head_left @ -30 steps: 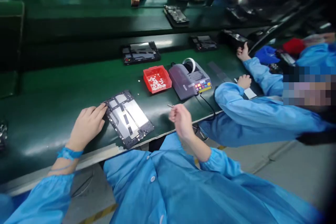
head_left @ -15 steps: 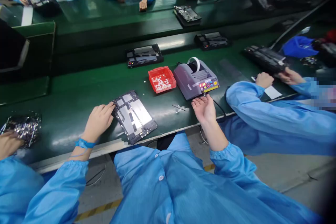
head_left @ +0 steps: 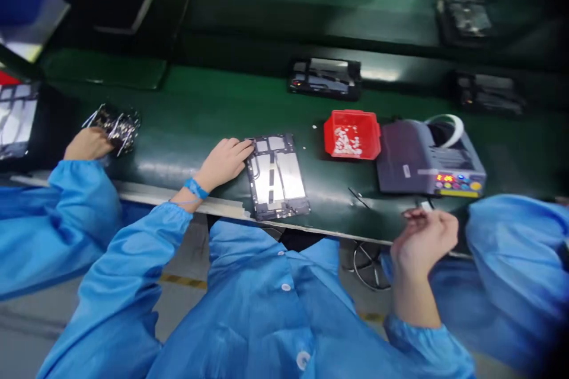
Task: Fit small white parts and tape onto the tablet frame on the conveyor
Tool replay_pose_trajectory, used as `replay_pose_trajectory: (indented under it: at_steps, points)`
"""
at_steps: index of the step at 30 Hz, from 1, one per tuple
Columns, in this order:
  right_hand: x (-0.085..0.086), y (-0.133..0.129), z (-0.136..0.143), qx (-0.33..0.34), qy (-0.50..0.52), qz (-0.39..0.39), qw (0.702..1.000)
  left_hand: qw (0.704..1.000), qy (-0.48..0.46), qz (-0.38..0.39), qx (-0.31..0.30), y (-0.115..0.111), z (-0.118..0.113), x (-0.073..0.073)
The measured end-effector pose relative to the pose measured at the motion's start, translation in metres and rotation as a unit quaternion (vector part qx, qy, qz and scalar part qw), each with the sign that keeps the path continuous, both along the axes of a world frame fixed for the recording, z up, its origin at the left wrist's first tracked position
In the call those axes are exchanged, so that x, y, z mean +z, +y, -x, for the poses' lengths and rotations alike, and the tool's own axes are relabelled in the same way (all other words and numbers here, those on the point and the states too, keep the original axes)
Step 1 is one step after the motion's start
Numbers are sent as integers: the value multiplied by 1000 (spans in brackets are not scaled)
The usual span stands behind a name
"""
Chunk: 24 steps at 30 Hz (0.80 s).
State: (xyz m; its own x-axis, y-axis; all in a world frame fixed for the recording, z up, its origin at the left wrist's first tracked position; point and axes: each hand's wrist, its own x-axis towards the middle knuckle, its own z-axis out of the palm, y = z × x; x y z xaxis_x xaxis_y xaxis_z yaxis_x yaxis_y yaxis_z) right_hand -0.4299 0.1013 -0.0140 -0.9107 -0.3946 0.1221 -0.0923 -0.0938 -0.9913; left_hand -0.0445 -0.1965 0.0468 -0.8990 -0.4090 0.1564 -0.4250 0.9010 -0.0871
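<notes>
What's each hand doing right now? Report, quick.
Left hand: open, fingers resting on the tablet frame.
Right hand: curled by the tape machine; holding anything, cannot tell.

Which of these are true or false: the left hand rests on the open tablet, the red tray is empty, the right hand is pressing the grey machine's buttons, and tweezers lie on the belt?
1. The left hand rests on the open tablet's edge. True.
2. The red tray is empty. False: small white pieces lie in it.
3. The right hand presses the grey machine's buttons. False: it is raised in front of the machine, fingers curled, apart from it.
4. Tweezers lie on the green belt. True, between tablet and machine.
</notes>
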Motion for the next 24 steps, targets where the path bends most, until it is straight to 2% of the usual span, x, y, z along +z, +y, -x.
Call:
replay_pose_trajectory:
  at_steps: [1,2,3,4,6,8,10,12,14,15,17,24]
  points:
    - [10,-4,-11,47,25,21,998,1000,0,-1,4,1,-1,-3]
    - [23,-12,-22,125,58,37,990,1000,2,-1,7,2,-1,-5]
    - [37,-26,-32,231,98,43,967,1000,9,-2,10,4,-1,-8]
    - [51,-45,-42,346,139,32,927,1000,19,-3,16,5,-1,-10]
    - [80,-99,-61,509,223,-27,831,998,47,-8,27,7,0,-15]
    - [101,-165,-76,578,267,-113,763,997,73,-12,33,9,1,-18]
    - [111,-230,-90,648,305,-190,672,995,86,-15,37,12,3,-20]
    - [109,-280,-103,691,346,-238,588,995,87,-19,43,14,5,-22]
    - [101,-313,-113,720,373,-261,524,995,86,-28,51,15,6,-23]
    - [95,-323,-116,730,378,-268,503,994,87,-33,54,16,7,-24]
    - [87,-333,-118,745,376,-276,477,993,89,-47,59,17,8,-25]
    - [78,-343,-109,755,390,-283,445,989,98,-88,61,17,8,-31]
